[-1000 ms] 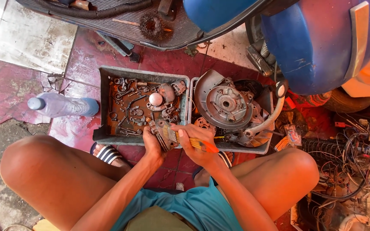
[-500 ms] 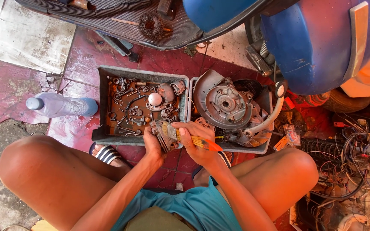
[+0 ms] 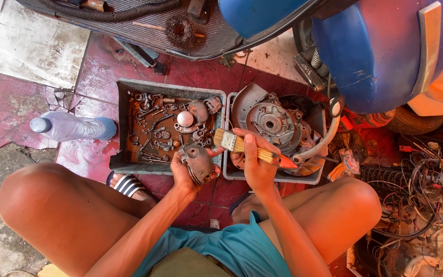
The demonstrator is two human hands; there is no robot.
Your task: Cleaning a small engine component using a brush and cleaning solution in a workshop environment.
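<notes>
My left hand (image 3: 184, 177) grips a small grey, oily engine part (image 3: 199, 163) over the near edge of a grey tray. My right hand (image 3: 255, 165) holds a paintbrush (image 3: 242, 147) with a wooden handle and orange tip; its bristles point left, close to the part. The left tray (image 3: 124, 128) holds dirty liquid with several bolts, nuts and small metal pieces. The right tray (image 3: 283, 177) carries a large round engine cover (image 3: 270, 120).
A plastic bottle (image 3: 73, 127) lies on the red floor at left. A blue scooter body (image 3: 385, 46) and its ribbed footboard (image 3: 144, 20) stand ahead. Tangled wires (image 3: 426, 197) lie at right. My bare knees frame the trays, a striped sandal (image 3: 126, 184) beneath.
The brush has shifted slightly, its bristles now nearer the grey part. Both hands stay at the trays' near edge; the view has barely moved.
</notes>
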